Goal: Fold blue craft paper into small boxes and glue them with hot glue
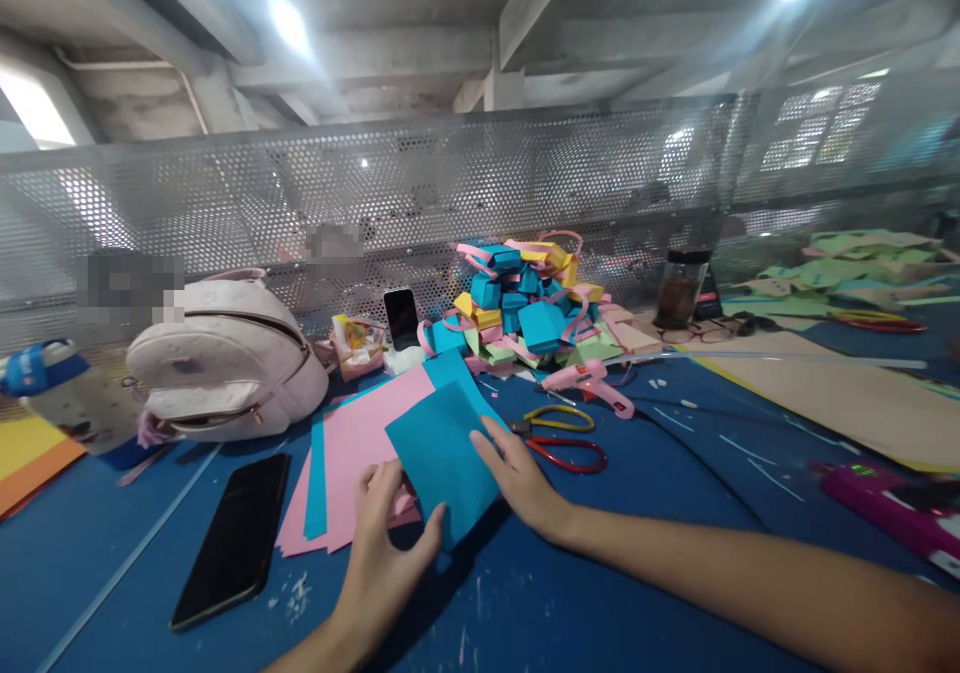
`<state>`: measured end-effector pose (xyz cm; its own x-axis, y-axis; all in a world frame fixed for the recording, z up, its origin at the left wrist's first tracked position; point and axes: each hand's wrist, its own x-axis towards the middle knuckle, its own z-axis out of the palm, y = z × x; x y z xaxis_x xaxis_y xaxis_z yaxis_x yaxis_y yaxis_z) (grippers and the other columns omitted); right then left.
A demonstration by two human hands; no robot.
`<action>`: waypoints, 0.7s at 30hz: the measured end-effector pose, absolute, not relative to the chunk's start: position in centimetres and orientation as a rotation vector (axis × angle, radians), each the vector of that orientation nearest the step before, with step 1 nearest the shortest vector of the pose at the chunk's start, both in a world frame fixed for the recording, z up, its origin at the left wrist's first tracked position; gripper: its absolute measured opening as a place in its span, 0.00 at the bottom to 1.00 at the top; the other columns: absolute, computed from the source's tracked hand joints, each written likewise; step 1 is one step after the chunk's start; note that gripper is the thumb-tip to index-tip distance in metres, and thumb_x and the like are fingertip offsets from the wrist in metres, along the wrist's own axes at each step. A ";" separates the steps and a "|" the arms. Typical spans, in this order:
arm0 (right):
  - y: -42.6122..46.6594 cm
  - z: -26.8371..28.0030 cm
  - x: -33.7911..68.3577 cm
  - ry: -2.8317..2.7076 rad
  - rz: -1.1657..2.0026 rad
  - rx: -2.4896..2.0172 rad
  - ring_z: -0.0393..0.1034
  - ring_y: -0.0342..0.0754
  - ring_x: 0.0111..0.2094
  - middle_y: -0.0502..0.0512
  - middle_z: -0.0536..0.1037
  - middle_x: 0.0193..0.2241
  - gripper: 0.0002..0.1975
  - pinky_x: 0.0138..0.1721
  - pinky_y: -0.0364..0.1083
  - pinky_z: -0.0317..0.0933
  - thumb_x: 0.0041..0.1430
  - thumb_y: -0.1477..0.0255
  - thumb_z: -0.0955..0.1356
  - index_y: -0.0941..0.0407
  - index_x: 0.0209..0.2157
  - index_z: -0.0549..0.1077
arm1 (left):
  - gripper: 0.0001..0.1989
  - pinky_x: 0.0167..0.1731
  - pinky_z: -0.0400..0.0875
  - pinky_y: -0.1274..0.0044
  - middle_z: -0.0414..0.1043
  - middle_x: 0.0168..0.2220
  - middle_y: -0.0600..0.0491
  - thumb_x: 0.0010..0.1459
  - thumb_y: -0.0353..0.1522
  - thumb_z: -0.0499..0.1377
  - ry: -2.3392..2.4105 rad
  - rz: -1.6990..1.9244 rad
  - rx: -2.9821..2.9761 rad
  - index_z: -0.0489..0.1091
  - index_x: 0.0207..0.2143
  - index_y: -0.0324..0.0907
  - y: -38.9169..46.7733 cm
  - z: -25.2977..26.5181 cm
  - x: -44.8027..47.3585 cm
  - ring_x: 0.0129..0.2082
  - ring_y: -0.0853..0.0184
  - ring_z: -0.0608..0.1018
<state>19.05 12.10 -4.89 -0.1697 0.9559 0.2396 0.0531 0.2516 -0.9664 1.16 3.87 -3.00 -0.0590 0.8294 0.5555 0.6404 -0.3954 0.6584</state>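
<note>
A square sheet of blue paper (442, 458) is tilted a little above the blue table, with a shadow below it. My left hand (386, 543) grips its left and lower edges, thumb at the bottom edge and fingers curled at the side. At the right edge my right hand (525, 478) holds the sheet with its fingers lying along it; its thumb is hidden. Behind the sheet lie larger pink paper sheets (360, 433) with blue ones among them. Scissors (566, 438) with one yellow and one red handle are just beyond my right hand.
A pink glue gun (592, 383) lies past the scissors, before a pile of small paper baskets (517, 303). On the left are a black phone (232, 528), a pale backpack (225, 363) and a bottle (75, 403). A magenta device (892, 513) lies right; a perforated metal screen (450, 183) stands behind.
</note>
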 end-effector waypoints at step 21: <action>11.1 -2.3 22.2 -2.215 0.270 -0.475 0.65 0.49 0.37 0.52 0.78 0.33 0.07 0.38 0.47 0.52 0.67 0.70 0.65 0.55 0.38 0.75 | 0.06 0.28 0.60 0.75 0.76 0.27 0.54 0.57 0.25 0.61 1.541 0.513 2.998 0.75 0.34 0.44 4.5 1.4 -1.5 0.26 0.64 0.73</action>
<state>22.15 11.08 -2.31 -0.5804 0.4239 0.6953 0.2447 0.9051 -0.3476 -1.54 4.52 1.44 0.5546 0.7406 0.3794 0.8202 -0.5633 -0.0994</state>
